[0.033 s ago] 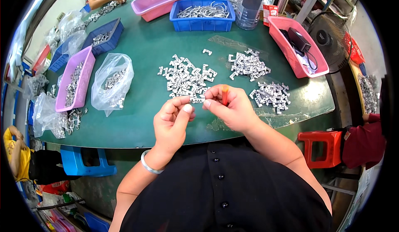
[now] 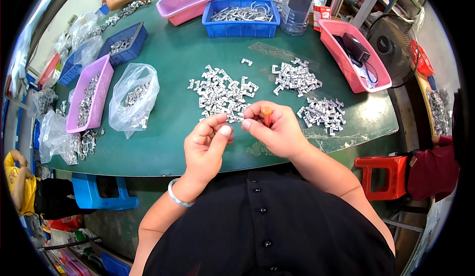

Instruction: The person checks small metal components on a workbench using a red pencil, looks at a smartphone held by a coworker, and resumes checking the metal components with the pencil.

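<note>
Apparently for steadiness, left hand (image 2: 203, 146) and right hand (image 2: 278, 131) pinch a metal piece (image 2: 235, 119), the right also clasping an orange tool (image 2: 267, 115); piled parts (image 2: 222, 93) lie reachably beyond.

- The head camera is looking down from above the wearer's black shirt (image 2: 213, 221), facing forward across the green table (image 2: 178, 53).
- It is viewing the left hand (image 2: 204, 150) and right hand (image 2: 279, 135) from near, its fisheye bending straight edges.
</note>
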A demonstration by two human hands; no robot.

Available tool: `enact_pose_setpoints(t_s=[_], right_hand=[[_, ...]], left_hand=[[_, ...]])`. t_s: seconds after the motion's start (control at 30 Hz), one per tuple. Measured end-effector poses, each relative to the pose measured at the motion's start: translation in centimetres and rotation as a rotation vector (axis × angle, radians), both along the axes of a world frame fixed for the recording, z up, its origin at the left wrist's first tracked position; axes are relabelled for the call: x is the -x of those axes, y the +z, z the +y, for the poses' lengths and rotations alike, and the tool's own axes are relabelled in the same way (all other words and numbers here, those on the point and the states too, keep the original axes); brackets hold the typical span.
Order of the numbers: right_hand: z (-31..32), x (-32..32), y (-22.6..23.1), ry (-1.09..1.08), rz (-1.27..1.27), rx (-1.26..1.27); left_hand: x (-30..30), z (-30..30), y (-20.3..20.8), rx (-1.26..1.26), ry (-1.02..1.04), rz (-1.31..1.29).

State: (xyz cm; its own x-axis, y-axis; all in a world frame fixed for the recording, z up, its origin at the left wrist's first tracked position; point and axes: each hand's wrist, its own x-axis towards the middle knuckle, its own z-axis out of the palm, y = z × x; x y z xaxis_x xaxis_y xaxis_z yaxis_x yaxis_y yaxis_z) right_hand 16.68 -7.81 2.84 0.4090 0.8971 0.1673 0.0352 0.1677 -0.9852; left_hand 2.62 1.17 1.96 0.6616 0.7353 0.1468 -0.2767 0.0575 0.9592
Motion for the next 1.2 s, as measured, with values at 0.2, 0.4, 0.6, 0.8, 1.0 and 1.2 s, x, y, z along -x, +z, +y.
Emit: enact_pose_setpoints(t_s=[0.2, 0.4, 0.6, 0.8, 1.0, 1.2], right_hand=[[0.1, 1.1, 0.9, -0.06, -0.27, -0.131], [0.2, 1.2, 0.7, -0.068, -0.335, -0.163], [0.1, 1.2, 0.7, -0.052, -0.364, -0.169], [0.0, 1.2, 0.9, -0.043, -0.32, -0.123], [-0.3, 1.2, 1.5, 0.016, -0.236, -0.101], [-0.2, 0.9, 0.5, -0.054, -0.173, -0.128]], left_hand=[[0.0, 0.2, -0.5, 0.098, -0.151, -0.105], [-0.1, 0.2, -0.7, 0.186, -0.152, -0.102], [-0.1, 0.4, -0.7, 0.255, -0.179, -0.105], [0.0, 0.5, -0.9, 0.305, -0.201, -0.096], [0.1, 0.9, -1.4, 0.437, -0.28, -0.133], [0.3, 1.5, -2.0, 0.594, -0.447, -0.231]])
